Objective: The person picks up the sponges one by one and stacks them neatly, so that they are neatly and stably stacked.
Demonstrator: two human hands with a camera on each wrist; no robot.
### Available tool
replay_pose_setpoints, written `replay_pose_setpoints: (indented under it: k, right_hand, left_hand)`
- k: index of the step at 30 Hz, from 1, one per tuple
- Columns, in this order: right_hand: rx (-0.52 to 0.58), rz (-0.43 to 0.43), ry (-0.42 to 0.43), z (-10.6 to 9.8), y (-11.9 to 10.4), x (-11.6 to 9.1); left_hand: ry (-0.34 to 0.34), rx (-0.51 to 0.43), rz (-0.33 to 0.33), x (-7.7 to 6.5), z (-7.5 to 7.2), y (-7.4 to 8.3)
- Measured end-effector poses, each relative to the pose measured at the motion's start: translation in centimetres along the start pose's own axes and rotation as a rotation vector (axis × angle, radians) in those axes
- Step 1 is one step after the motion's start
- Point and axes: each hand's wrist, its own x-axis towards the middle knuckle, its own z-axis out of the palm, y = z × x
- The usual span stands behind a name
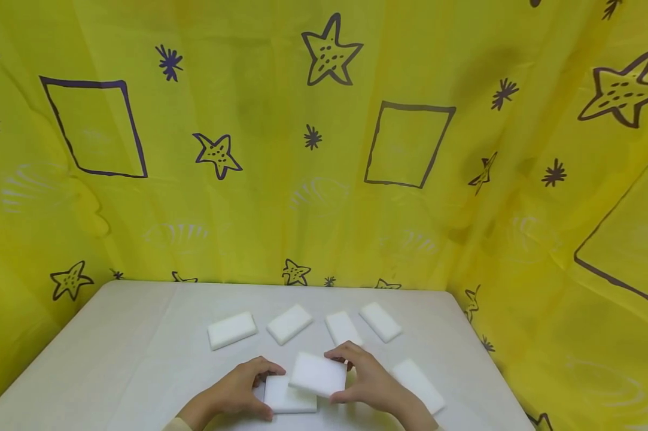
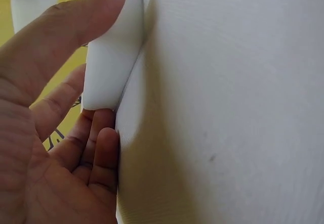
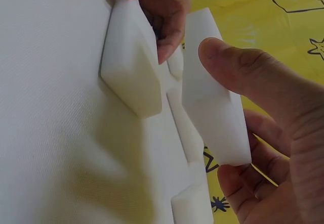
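Near the front of the table, my left hand point(image 1: 239, 388) grips a white sponge block point(image 1: 286, 400) by its edges, thumb on the near side and fingers on the far side. That block lies flat on the tabletop, as the left wrist view shows of its side point(image 2: 107, 77). My right hand point(image 1: 373, 381) pinches a second white sponge block point(image 1: 319, 373) between thumb and fingers. In the right wrist view this held block point(image 3: 215, 110) is raised off the table and tilted. From the head view it overlaps the right part of the left hand's block.
Behind the hands, more white blocks lie in a loose row: a left one point(image 1: 232, 330), a tilted one point(image 1: 289, 324), another point(image 1: 343, 328) and a right one point(image 1: 380, 321). One more block point(image 1: 417, 386) lies beside my right forearm. A yellow patterned curtain point(image 1: 259, 209) surrounds the white table point(image 1: 140, 347).
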Motion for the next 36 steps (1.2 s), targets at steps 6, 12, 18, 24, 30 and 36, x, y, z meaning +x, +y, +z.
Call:
replay_pose_setpoints:
  k: [6, 12, 18, 24, 30, 36]
  right_hand:
    - [0.009, -0.018, -0.005, 0.4, -0.1, 0.2]
    - [0.002, -0.006, -0.008, 0.8, -0.3, 0.6]
    - [0.017, -0.015, -0.012, 1.1, -0.5, 0.8]
    - [0.035, -0.001, -0.028, 1.3, -1.0, 1.0]
    - [0.051, 0.018, -0.038, 1.7, -1.0, 1.3]
    - [0.065, 0.023, -0.040, 2.2, -0.9, 1.4]
  left_hand:
    - [0.021, 0.010, 0.037, -0.2, 0.0, 0.1]
    - [0.034, 0.031, 0.023, -0.3, 0.1, 0.2]
    - [0.043, 0.030, 0.031, -0.2, 0.2, 0.1]
    - [0.045, 0.008, 0.032, -0.1, 0.2, 0.1]
    - [0.044, -0.003, 0.005, -0.1, 0.3, 0.1]
    - [0.042, 0.005, -0.010, -0.2, 0.4, 0.1]
